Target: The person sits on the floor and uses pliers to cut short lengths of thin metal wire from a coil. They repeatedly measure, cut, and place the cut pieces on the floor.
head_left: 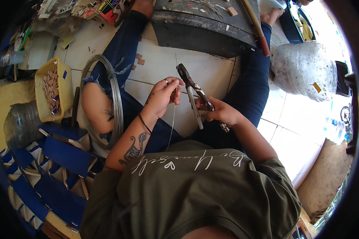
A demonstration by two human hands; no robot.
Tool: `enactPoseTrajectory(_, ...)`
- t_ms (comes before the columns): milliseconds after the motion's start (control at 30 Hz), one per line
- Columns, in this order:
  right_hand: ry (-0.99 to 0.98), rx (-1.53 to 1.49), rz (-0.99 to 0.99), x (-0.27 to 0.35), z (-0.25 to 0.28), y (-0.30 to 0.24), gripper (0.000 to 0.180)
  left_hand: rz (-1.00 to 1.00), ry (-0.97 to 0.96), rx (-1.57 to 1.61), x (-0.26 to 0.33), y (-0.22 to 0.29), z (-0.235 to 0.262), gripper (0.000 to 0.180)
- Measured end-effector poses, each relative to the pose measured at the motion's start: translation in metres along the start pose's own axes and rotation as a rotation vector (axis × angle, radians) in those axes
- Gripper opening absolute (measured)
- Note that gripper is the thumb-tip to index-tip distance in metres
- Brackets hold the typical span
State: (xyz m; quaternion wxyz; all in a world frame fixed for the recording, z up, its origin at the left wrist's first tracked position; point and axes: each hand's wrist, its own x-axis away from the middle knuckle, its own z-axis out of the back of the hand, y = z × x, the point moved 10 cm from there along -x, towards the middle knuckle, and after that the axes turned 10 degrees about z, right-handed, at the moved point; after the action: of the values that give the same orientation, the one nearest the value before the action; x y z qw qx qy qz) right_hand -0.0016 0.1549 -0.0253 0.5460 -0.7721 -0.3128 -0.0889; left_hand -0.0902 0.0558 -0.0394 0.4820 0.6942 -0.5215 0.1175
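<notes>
Between the thumb and fingers of my left hand (162, 97) is a thin metal wire (172, 123), running up past the fingertips and down toward my lap. My right hand (222, 113) is wrapped round a pair of worn pliers (182, 71), with one dark, white-spotted handle and one pale handle. The pliers' handles stand apart, and the jaws are just above and right of my left fingertips. I cannot tell whether the jaws touch the wire. A coil of silvery wire (117, 99) is looped round my left knee, tied near its top.
Ahead sits a dark block (195, 34) with cut wire pieces and a wooden-handled tool (254, 24) on it. Left are a yellow tub (39, 93) of small brown pieces and blue slatted pieces (66, 155). A plastic-wrapped bundle (303, 69) stands right, on white floor tiles.
</notes>
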Motion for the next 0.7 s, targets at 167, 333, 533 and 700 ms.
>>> enactPoseTrajectory(167, 0.013, 0.163, 0.03, -0.003, 0.005, -0.009, 0.049, 0.019, 0.015, -0.05, -0.001, -0.004, 0.0, 0.02)
enactPoseTrajectory(333, -0.044, 0.298, -0.047, -0.005, 0.005, -0.011, 0.048, 0.02, 0.02, -0.094, -0.002, -0.006, 0.0, 0.02)
enactPoseTrajectory(533, -0.033, 0.25, 0.02, -0.011, 0.004, -0.013, 0.048, -0.007, 0.02, -0.181, 0.0, -0.006, 0.002, 0.022)
enactPoseTrajectory(700, 0.06, 0.037, -0.101, -0.011, 0.006, 0.015, 0.044, -0.023, 0.052, -0.212, -0.002, -0.007, 0.005, 0.022)
